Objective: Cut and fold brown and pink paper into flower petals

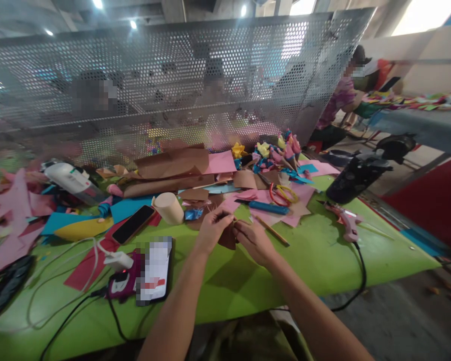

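Both my hands meet over the green table [323,255] and pinch one small piece of brown paper [227,237]. My left hand [212,228] grips its top left edge with closed fingers. My right hand [252,239] holds its right side, fingers curled. A pencil [272,230] lies just right of my right hand. A roll of beige tape [169,207] stands to the left of my left hand, and a blue cutter [267,207] lies beyond my hands.
Coloured paper scraps and brown sheets [173,163] crowd the back of the table. A black phone [134,223], a second phone [156,271] and cables lie at the left. A pink glue gun [346,220] rests at the right. A perforated metal screen [173,75] stands behind; a person [342,100] sits far right.
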Demonstrator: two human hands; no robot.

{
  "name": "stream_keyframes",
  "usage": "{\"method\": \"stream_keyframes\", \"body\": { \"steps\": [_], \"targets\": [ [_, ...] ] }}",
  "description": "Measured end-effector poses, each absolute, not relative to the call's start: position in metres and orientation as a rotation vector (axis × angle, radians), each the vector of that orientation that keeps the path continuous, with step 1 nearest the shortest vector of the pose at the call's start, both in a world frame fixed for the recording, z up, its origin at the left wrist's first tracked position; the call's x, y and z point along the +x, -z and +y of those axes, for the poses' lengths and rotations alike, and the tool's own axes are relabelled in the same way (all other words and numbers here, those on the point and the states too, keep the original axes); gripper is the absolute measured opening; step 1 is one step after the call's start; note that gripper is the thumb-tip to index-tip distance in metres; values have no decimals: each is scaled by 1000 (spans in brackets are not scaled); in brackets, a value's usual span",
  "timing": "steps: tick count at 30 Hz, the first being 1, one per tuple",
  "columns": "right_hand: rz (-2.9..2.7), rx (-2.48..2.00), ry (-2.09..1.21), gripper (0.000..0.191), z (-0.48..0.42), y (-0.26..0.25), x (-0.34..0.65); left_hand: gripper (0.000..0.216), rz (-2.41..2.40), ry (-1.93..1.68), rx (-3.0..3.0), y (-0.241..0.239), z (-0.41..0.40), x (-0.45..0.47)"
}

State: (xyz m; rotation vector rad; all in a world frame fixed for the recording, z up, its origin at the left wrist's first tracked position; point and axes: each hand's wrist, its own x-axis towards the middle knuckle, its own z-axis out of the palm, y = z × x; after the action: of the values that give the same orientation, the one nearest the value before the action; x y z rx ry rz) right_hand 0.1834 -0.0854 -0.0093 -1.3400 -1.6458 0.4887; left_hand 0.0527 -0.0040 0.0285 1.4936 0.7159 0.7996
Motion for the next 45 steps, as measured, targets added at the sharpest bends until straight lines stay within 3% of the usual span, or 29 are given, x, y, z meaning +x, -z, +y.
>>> {"method": "stream_keyframes", "body": {
  "steps": [45],
  "targets": [
    [-1344, -1328, -598, 33, -84, 10, 185, 29, 650, -684, 1415, -23, 3, 50]
  ]
}}
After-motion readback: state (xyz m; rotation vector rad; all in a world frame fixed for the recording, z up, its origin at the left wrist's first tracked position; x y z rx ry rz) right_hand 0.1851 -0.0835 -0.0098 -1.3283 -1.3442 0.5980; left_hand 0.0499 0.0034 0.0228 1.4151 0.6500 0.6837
